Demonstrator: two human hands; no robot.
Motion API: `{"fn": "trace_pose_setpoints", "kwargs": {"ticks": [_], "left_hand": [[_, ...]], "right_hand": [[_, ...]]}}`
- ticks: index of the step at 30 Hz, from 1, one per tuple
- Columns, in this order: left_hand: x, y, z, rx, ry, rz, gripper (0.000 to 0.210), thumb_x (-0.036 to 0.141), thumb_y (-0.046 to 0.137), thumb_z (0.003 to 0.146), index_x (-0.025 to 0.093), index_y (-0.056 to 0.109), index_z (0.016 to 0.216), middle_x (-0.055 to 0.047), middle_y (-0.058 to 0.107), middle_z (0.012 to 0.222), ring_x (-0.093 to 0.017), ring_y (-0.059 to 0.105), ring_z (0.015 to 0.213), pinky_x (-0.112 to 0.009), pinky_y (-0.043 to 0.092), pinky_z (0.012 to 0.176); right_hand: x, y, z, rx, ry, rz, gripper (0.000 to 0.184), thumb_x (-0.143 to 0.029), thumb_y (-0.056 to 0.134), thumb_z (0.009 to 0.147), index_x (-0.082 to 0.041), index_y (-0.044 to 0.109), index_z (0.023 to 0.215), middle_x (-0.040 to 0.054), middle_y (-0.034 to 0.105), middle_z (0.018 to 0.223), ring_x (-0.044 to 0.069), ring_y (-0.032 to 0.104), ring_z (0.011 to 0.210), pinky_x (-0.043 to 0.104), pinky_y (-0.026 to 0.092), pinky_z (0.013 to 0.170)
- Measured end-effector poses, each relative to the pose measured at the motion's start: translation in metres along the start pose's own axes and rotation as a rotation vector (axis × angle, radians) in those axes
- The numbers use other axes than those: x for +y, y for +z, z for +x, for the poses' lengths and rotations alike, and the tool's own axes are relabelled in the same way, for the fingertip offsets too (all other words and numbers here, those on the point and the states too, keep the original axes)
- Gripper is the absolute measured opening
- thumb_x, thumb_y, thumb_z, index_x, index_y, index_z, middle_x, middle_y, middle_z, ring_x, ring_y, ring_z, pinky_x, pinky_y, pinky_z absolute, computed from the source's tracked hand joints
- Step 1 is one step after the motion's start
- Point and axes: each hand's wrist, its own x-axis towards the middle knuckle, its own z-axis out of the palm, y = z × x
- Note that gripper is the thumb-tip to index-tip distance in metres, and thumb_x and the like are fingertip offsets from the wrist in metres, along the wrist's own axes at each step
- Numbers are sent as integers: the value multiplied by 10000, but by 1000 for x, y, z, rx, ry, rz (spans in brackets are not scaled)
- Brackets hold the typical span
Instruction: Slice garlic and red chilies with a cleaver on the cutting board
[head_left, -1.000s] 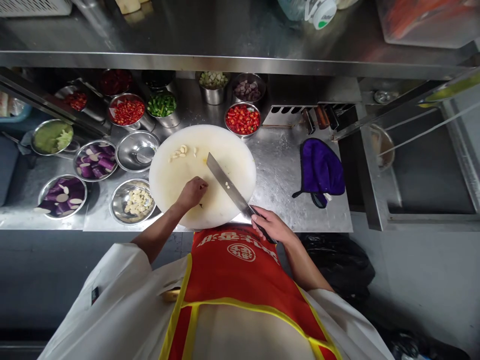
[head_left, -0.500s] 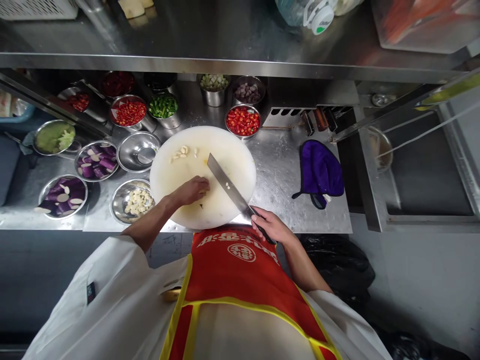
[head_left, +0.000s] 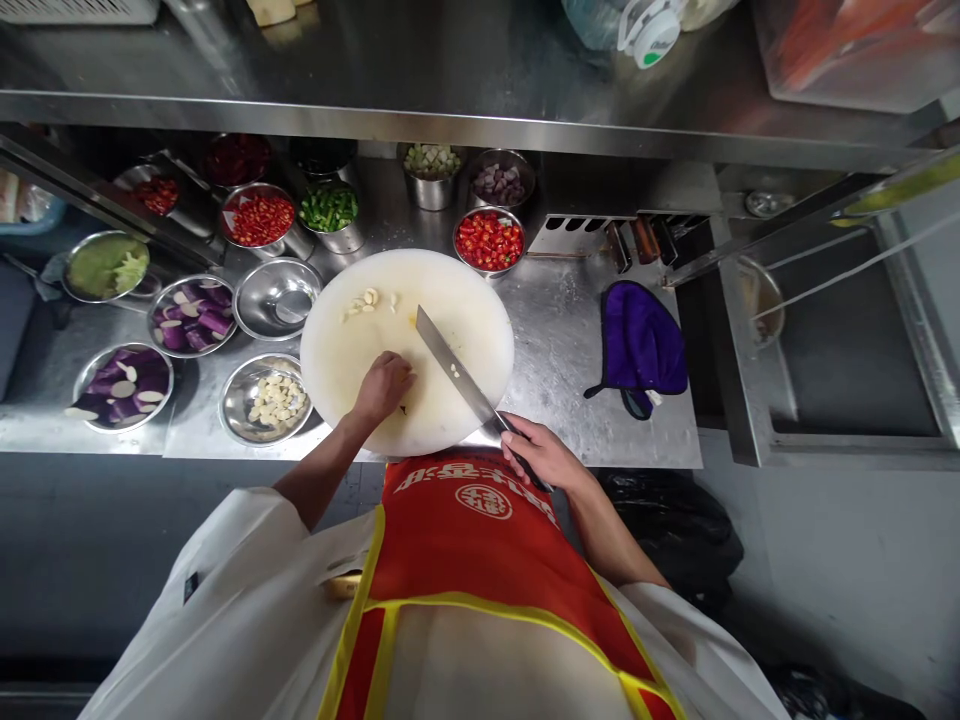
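My right hand [head_left: 541, 450] is wrapped round the black handle of a long kitchen knife [head_left: 455, 368], whose blade lies slantwise over the round white cutting board [head_left: 480, 300]. My left hand [head_left: 385, 383] rests on the board left of the blade, fingers curled together; what they hold, if anything, is hidden. Beyond it lie several garlic cloves [head_left: 367, 298] near the board's far left. Small pale bits sit by the blade. To the left, a steel bowl [head_left: 231, 425] contains peeled garlic cloves [head_left: 277, 400].
Behind the board is a bowl of chopped red chillies [head_left: 489, 242]. At left stand an empty steel bowl [head_left: 251, 305], bowls of purple eggplant [head_left: 199, 318] and cut green peppers [head_left: 328, 207]. A knife rack [head_left: 574, 235] and purple cloth [head_left: 641, 338] are rightward. A steel shelf [head_left: 450, 125] overhangs.
My left hand has shifted very slightly, its forearm swinging to the right and coming closer to my body. The knife and my right hand have hardly moved.
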Motion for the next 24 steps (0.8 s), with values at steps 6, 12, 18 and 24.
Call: {"fn": "trace_pose_setpoints", "kwargs": {"ticks": [6,12,18,24], "left_hand": [[0,1,-2,41,-44,-18,96,265,643,851,184,650,902,-98,649,1006,-239,646,928,-370,549,881],[-7,-3,2,12,87,-31,84,221,587,867,189,665,855,-99,663,1033,-237,635,1004,-367,534,945],[-10,2,4,14,100,-24,123,221,562,880,194,663,815,-91,675,976,-237,633,970,-376,543,910],[-11,5,1,40,102,-36,118,226,565,888,198,667,835,-93,678,1009,-235,636,995,-370,540,938]], "right_hand": [[-2,7,-8,-39,23,-26,632,-570,562,948,-261,478,1493,-25,539,773,94,516,518,213,450,426],[-10,13,-14,-78,22,-146,605,-542,529,971,-248,496,1499,-16,559,735,109,548,536,202,440,433],[-21,8,-18,-106,33,-195,584,-539,518,978,-260,505,1491,-16,566,743,102,540,511,210,457,439],[-24,14,1,-114,26,-249,551,-502,508,982,-234,522,1463,-26,543,721,97,525,476,211,452,413]]}}
